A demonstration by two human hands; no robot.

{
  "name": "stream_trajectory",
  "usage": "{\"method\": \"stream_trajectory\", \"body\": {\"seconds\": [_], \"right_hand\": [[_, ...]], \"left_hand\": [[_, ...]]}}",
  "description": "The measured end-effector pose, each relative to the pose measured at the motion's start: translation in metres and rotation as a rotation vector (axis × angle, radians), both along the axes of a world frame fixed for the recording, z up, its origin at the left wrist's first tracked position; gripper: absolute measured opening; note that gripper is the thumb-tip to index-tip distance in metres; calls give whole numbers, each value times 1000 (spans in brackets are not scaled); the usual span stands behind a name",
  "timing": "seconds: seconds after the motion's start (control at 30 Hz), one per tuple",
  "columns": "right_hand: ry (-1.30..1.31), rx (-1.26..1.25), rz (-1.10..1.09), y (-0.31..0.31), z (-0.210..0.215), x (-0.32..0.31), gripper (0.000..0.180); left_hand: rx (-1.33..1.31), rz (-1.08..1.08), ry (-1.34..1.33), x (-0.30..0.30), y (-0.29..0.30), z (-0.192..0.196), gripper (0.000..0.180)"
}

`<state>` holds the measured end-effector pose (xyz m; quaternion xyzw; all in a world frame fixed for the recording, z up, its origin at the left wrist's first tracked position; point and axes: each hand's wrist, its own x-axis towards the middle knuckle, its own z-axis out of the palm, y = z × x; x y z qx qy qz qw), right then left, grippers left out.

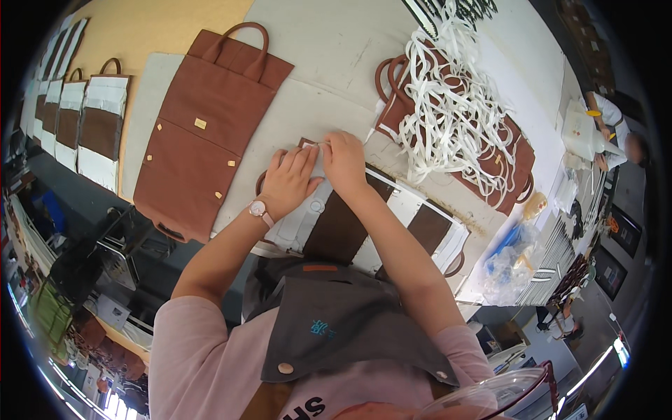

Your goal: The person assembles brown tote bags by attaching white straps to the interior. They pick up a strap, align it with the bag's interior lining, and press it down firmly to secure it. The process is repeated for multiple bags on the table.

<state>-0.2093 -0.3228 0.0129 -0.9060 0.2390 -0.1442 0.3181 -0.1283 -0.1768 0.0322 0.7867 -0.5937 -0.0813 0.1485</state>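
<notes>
A flat bag panel (340, 227) lies before me, its inner side up, with white backing and dark brown sections. My left hand (288, 183), with a watch on the wrist, presses on its far left end; the fingers lie stretched over the white backing. Right beside it my right hand (343, 162) is closed in a pinch at the panel's far corner. What those fingertips hold is too small and hidden to make out. A bit of reddish-brown leather shows past the left fingertips.
A reddish-brown leather bag piece (203, 133) with handles lies to the left. At the right, tangled white tape (448, 105) covers another brown bag piece (514, 157). Further left are several panels (103, 129). Clear plastic bags (514, 262) sit at the right edge; a co-worker (612, 129) is beyond.
</notes>
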Motion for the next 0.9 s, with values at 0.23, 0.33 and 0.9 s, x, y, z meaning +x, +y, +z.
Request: {"method": "stream_trajectory", "body": {"seconds": [0.23,0.33,0.9], "right_hand": [[-60,52,-50,7,-1,-8,11],[-89,65,-51,6,-2,-10,10],[-151,-91,114,-1,-5,-22,27]], "left_hand": [[42,-6,44,5,-2,3,67],[38,-16,54,6,-2,2,66],[-54,131,427,39,-24,4,32]]}}
